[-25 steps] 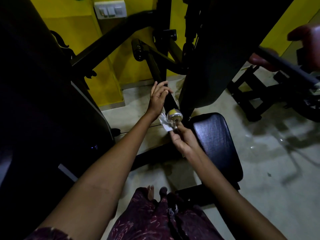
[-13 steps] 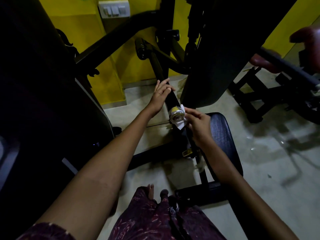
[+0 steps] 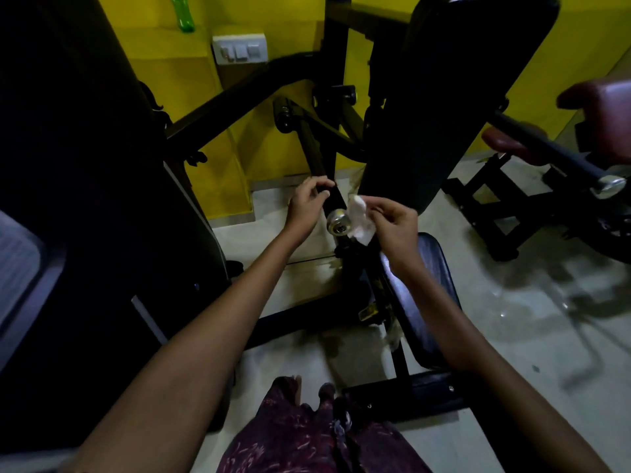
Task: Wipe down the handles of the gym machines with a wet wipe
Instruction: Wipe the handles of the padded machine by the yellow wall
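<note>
- We are in the wiping step: near the middle of the frame, a little above centre, our left hand (image 3: 309, 204) curls its fingers around the black handle (image 3: 333, 199) of the machine, just above the shiny metal end cap (image 3: 338, 222).
- Our right hand (image 3: 392, 220) pinches the white wet wipe (image 3: 360, 218) between thumb and fingers; the wipe hangs just right of the end cap and seems to touch its side, but we cannot tell this for sure.
- The handle comes down from the dark frame in the upper middle, in front of the yellow wall (image 3: 191, 83); the padded seat (image 3: 423, 295) lies under our right forearm, right of centre.
- We judge that the cap end is being cleaned now, and the black grip part under our left hand is perhaps not yet wiped.
- The next move calls for wrapping the wipe around the grip and sliding it along, so the left hand should give place or hold the bar higher.
- At the right edge of the frame another handle (image 3: 553, 155) with a metal end is held by another hand (image 3: 607, 117); it is blurred, and we judge it may be next.
</note>
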### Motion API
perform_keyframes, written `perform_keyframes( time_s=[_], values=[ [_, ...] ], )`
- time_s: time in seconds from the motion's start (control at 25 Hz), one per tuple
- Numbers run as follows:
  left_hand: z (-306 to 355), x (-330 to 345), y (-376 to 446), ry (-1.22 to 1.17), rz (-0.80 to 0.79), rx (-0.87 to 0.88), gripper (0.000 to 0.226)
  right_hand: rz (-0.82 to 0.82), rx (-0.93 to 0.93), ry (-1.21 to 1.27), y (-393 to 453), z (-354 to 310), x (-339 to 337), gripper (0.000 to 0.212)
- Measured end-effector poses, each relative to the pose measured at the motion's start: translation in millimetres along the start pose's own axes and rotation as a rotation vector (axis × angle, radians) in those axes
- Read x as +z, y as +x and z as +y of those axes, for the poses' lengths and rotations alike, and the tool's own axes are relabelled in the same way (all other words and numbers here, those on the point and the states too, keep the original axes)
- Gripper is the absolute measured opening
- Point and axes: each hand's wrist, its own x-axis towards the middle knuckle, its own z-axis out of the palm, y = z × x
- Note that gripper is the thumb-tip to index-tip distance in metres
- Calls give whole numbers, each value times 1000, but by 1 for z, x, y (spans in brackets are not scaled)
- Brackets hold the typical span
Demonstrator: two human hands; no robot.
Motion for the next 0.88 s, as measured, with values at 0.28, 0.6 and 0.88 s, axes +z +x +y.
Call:
perform_keyframes(
  time_s=[0.28,0.6,0.88],
  values=[
    [19,-13,-92,-234,-46,8,11,-211,347,340,-36,1,8,25],
    [33,-40,-143,-247,28,-89,18,-346,139,67,-76,-18,16,3],
    [33,-80,-194,-307,101,-151,13,-479,93,8,-112,-48,40,14]
  ],
)
